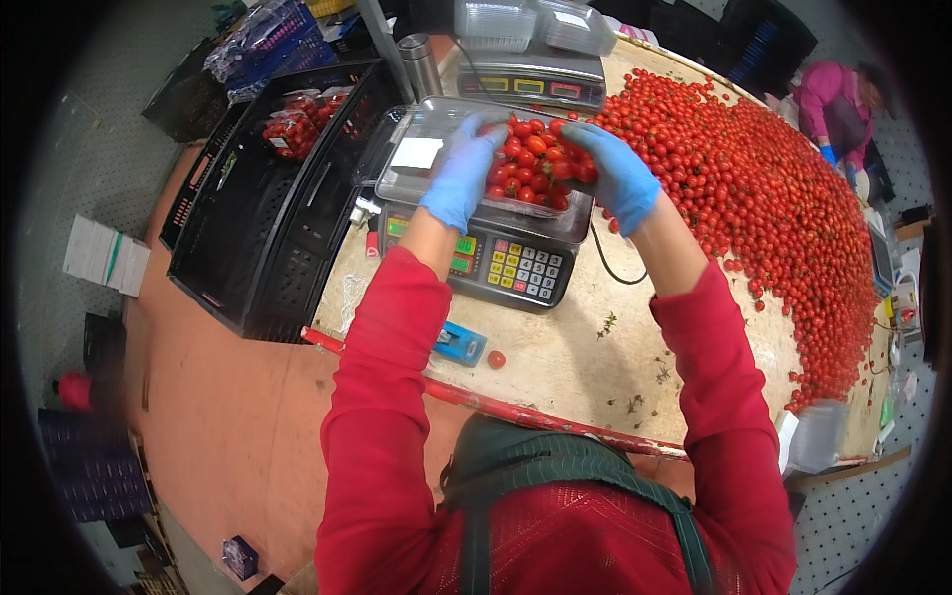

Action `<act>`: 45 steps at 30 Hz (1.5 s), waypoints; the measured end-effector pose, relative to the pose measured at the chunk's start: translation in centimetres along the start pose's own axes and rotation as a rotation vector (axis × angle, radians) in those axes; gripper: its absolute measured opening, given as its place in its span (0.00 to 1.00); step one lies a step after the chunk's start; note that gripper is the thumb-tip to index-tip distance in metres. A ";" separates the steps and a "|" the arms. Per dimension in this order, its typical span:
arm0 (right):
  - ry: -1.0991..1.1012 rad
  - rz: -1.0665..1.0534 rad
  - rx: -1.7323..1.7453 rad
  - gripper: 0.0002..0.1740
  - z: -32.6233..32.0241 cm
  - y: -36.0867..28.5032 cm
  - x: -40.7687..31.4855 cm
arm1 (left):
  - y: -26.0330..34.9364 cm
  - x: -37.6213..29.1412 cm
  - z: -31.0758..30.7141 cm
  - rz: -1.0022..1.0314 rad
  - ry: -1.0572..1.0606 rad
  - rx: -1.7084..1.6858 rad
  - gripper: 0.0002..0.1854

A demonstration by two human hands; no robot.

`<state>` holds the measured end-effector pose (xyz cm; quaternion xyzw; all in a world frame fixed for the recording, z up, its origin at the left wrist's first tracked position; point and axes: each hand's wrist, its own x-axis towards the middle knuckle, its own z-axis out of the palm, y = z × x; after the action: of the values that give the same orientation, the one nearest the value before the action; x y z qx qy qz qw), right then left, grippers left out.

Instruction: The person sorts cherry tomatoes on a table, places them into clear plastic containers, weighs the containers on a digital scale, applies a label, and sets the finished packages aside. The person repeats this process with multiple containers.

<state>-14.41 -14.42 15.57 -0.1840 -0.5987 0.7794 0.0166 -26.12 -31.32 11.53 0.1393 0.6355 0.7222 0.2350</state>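
My left hand (465,167), in a blue glove, rests at the left side of a clear plastic container filled with cherry tomatoes (524,175). At the container's right side is my right hand (613,167), also gloved, its curled fingers against several tomatoes. Whether its palm holds any is hidden. The container is over the metal pan of a digital weighing scale (513,264). An open clear lid with a white label (416,153) lies to the left, partly behind my left hand. A blue tool or dispenser (460,343) and a single cherry tomato (497,360) lie near the table's front edge.
A large heap of cherry tomatoes (729,178) covers the table's right side. Black crates (260,245) stand left, one holding packed tomatoes (294,130). Behind are a second scale (532,78), stacked clear containers (497,26) and a steel flask (420,65). A person (833,111) is at the far right.
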 end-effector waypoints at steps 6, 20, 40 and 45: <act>-0.074 -0.046 -0.113 0.22 0.2 0.1 0.5 | 2.0 -2.7 -0.7 0.112 -0.136 0.136 0.24; 0.236 0.136 0.007 0.16 -12.1 17.1 -15.3 | -12.0 -21.9 2.6 0.397 -0.362 1.501 0.18; 0.190 -0.241 -0.493 0.14 -6.0 11.8 -10.7 | -13.6 -21.5 3.4 0.312 -0.281 1.210 0.08; 0.277 -0.429 -0.692 0.15 -2.8 7.8 -6.9 | -11.4 -24.3 1.9 0.240 -0.261 0.988 0.08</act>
<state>-5.59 -15.71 9.46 -0.1530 -0.8417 0.4793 0.1959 -2.61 -41.30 3.00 0.3942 0.8453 0.3347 0.1341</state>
